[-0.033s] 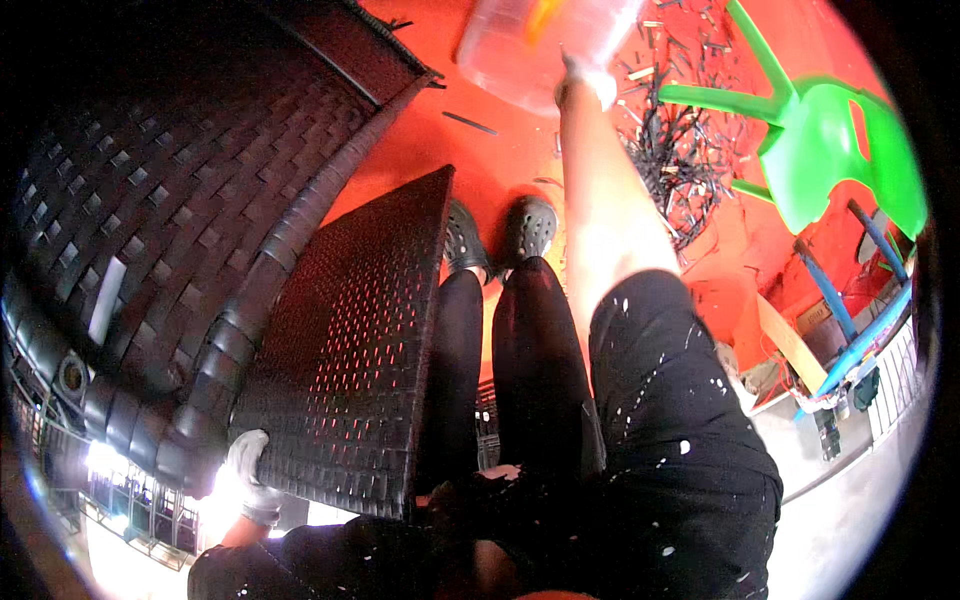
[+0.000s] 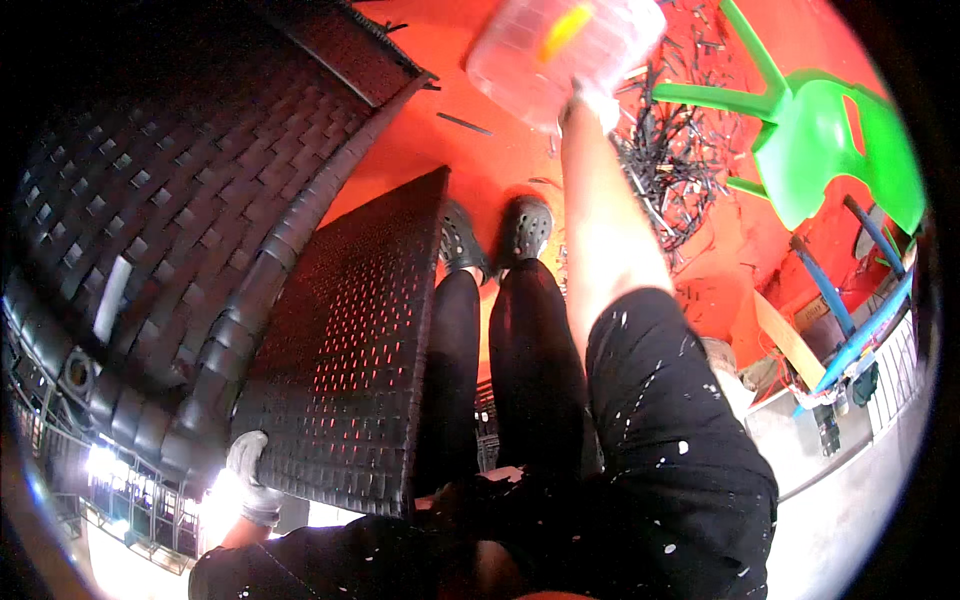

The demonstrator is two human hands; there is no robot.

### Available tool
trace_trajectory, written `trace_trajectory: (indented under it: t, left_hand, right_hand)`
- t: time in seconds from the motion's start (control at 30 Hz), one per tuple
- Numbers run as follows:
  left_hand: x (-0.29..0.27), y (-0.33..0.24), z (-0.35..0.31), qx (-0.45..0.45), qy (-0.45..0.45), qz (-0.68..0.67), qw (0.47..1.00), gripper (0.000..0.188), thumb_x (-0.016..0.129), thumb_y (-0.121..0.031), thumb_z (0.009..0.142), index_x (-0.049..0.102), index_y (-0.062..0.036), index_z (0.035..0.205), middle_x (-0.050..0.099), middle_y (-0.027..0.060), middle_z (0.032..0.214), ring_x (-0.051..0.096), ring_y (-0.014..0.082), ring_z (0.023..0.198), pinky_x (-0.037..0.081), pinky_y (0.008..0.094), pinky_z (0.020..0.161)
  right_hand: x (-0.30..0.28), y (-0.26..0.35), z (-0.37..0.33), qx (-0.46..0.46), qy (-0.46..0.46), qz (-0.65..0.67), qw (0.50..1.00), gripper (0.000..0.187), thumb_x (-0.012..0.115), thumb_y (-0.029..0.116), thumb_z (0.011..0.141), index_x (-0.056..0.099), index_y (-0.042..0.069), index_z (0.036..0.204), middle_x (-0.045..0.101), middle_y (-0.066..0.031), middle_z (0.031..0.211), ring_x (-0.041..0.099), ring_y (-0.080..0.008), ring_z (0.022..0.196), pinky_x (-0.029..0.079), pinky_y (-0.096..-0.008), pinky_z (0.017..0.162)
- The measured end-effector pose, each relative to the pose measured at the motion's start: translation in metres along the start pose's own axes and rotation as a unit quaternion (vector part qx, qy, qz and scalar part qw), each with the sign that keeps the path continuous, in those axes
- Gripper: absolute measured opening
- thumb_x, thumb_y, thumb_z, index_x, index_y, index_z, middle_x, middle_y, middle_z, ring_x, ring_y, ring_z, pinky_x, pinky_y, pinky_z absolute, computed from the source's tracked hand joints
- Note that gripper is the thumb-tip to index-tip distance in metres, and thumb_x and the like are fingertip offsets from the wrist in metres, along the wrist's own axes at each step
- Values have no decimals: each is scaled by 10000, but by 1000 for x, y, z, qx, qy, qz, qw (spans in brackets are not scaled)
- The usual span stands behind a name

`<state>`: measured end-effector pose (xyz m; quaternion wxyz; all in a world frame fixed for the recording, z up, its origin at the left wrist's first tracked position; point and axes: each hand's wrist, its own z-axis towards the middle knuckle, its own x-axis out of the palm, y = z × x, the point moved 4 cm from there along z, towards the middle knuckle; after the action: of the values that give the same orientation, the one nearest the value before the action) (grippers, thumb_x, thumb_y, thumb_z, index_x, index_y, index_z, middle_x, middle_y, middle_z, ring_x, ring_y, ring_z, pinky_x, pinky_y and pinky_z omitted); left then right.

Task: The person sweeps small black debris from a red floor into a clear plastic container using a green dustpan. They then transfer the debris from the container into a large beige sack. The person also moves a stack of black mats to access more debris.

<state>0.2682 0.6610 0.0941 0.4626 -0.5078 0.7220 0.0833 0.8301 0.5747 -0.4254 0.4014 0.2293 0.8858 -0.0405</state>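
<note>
My right hand (image 2: 592,106), in a light glove, reaches far forward and grips the near edge of a clear plastic box (image 2: 512,62). Something yellow (image 2: 566,32) shows inside or through the box. At the lower left my left hand (image 2: 250,468), also gloved, holds the lower corner of a dark woven panel (image 2: 340,310). This flat panel stands tilted beside my legs. Its fingers are partly hidden behind the panel's edge. Left of the panel is a large dark woven furniture piece (image 2: 160,230) with a wrapped, rounded edge.
Black strip scraps (image 2: 670,180) are heaped on the red floor (image 2: 410,150) right of my forearm. A green plastic chair (image 2: 800,150) lies tipped at the right. Beyond it is a blue-legged stool (image 2: 850,360). My dark clogs (image 2: 526,228) stand ahead of me.
My right hand and the clear box have come slightly nearer, and more of the box and the yellow thing shows. The left hand and woven panel are nearly unchanged.
</note>
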Motion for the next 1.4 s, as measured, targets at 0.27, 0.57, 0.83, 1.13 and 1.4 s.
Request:
trace_trajectory:
  t: [0.27,0.57,0.83,1.13,1.4]
  left_hand:
    - [-9,-14,12,-22,16,6,1000,476,696,-280,738,588,0,1109,622,196,1071,608,369,969,484,443,877]
    - [-3,-13,10,-16,19,19,1000,455,697,-245,745,602,34,1092,622,215,1068,607,374,978,480,430,884]
    - [0,-8,-1,-20,25,25,999,474,674,-275,765,606,43,1109,623,218,1078,605,377,996,474,428,902]
    - [1,5,-5,-30,41,19,999,524,686,-322,779,592,33,1153,605,229,1154,594,380,1054,461,431,938]
    - [-8,-5,4,-17,118,-16,993,561,665,-58,713,541,15,1255,524,234,1319,507,387,1231,412,415,1035]
  right_hand:
    - [-58,-65,-122,-116,-22,188,975,363,627,321,767,702,-1,916,690,-210,901,672,-340,856,515,-416,802]
    - [-56,-104,-75,-113,4,112,987,288,664,321,783,712,69,914,703,-132,863,665,-293,782,510,-372,747]
    - [-161,-242,-115,-44,-113,157,980,269,731,190,783,682,-20,944,702,-110,841,651,-166,735,515,-296,719]
    - [-54,-93,-52,-214,4,-136,967,399,611,428,786,701,91,979,687,-177,936,668,-338,903,510,-406,820]
    - [-273,-298,-57,-12,-160,-128,979,461,578,524,832,710,117,1003,702,-152,883,680,-305,826,507,-395,742]
